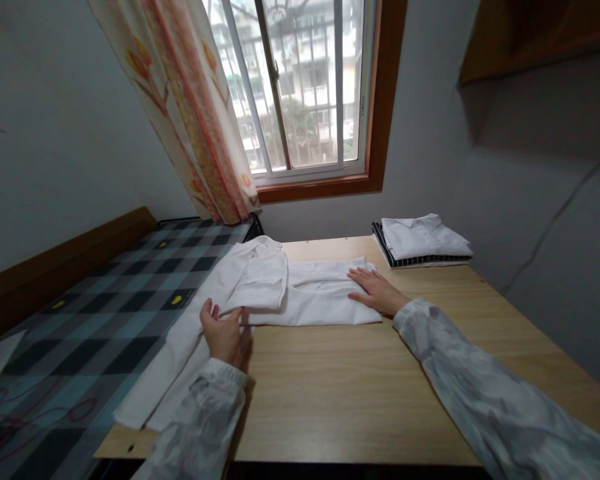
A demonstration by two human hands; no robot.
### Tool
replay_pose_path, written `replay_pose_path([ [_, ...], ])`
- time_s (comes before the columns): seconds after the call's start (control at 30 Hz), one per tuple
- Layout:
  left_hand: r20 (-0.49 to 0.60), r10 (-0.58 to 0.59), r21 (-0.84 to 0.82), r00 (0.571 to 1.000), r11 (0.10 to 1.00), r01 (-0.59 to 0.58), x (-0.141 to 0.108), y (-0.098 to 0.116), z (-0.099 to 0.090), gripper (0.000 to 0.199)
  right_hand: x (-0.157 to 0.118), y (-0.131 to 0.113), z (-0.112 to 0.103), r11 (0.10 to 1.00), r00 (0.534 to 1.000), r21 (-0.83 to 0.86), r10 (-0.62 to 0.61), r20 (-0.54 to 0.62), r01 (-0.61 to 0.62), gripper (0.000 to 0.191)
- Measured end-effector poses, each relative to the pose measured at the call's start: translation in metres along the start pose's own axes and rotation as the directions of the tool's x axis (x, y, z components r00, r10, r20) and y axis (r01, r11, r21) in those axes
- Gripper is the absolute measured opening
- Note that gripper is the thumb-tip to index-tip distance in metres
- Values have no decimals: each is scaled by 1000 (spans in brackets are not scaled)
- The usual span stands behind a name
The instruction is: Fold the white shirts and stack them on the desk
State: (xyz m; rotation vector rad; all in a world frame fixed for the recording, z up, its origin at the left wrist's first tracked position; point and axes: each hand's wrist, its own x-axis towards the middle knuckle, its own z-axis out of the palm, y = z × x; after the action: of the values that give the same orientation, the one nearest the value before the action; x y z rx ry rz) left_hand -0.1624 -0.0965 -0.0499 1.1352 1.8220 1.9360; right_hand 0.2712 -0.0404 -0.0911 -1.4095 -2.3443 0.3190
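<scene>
A white garment (310,293) lies partly folded on the wooden table (360,387), its left part hanging off the table's left edge toward the bed. My left hand (225,333) grips the garment's folded edge near the table's left side. My right hand (377,290) rests flat, fingers spread, on the garment's right end, pressing it against the tabletop. Both arms wear pale patterned sleeves.
A stack of folded clothes (423,243), white on top of dark striped, sits at the table's far right corner. A bed with a checked cover (105,300) adjoins the table on the left. Behind are a window (305,87) and a floral curtain (190,113).
</scene>
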Motion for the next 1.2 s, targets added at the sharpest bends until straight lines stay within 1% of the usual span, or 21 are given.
replay_pose_path([
  [0.03,84,137,113,987,983,-146,2,3,-4,77,0,3,1,1000,1000,10,-2,-8,2,71],
  [0.07,205,260,206,944,931,-301,4,7,-8,78,-1,5,1,1000,1000,22,-4,-17,4,71],
  [0.1,339,348,270,874,854,-445,5,10,-11,77,-1,6,2,999,1000,34,-7,-25,7,71],
  [0.13,466,398,305,790,766,-566,5,14,-12,75,-1,7,3,999,999,45,-11,-32,12,70],
  [0.17,559,409,331,721,688,-646,5,17,-12,72,-1,8,3,998,999,53,-16,-40,18,70],
  [0.2,616,394,361,682,629,-689,4,19,-11,70,-1,8,3,998,999,58,-22,-47,25,70],
  [0.23,643,369,396,671,590,-704,3,19,-9,67,-1,8,2,998,998,57,-29,-55,32,69],
  [0.3,645,322,463,693,556,-690,2,17,-3,61,-1,7,1,998,997,41,-42,-65,45,69],
  [0.33,632,304,489,713,557,-671,2,15,-1,57,-2,7,0,998,997,30,-45,-67,47,69],
  [0.4,603,281,505,746,589,-630,3,10,1,52,-2,8,-3,999,997,13,-48,-68,49,69],
  [0.47,589,282,480,758,632,-608,6,6,-2,54,-2,11,-5,999,997,6,-47,-66,48,69],
  [0.53,588,294,454,753,651,-609,9,5,-7,58,-3,14,-7,999,997,0,-44,-55,45,69],
  [0.63,606,332,432,723,626,-649,11,5,-15,62,-4,21,-9,1000,999,-9,-26,-31,26,70],
  [0.7,624,375,412,686,588,-696,9,7,-16,63,-5,24,-9,1000,1000,-14,-16,-27,16,70],
  [0.83,687,408,403,601,474,-783,4,14,-6,68,-8,25,-6,1000,999,-12,-18,-43,18,69],
  [0.87,705,403,398,584,456,-796,3,16,-3,70,-8,25,-6,1000,999,-15,-19,-48,19,68],
  [0.93,733,380,387,565,450,-805,2,18,3,69,-6,22,-8,999,998,-34,-23,-58,21,68],
  [1.0,751,337,387,567,472,-792,2,17,6,63,3,16,-10,998,996,-50,-35,-77,31,66],
  [1.07,747,298,397,595,518,-758,2,15,7,56,22,6,-12,999,993,-5,-49,-109,49,60],
  [1.13,728,278,392,627,582,-713,2,13,7,53,50,-10,-11,985,991,161,-45,-128,66,48],
  [1.2,706,273,372,653,642,-670,0,14,6,51,86,-29,-5,918,992,392,-11,-126,60,38],
])
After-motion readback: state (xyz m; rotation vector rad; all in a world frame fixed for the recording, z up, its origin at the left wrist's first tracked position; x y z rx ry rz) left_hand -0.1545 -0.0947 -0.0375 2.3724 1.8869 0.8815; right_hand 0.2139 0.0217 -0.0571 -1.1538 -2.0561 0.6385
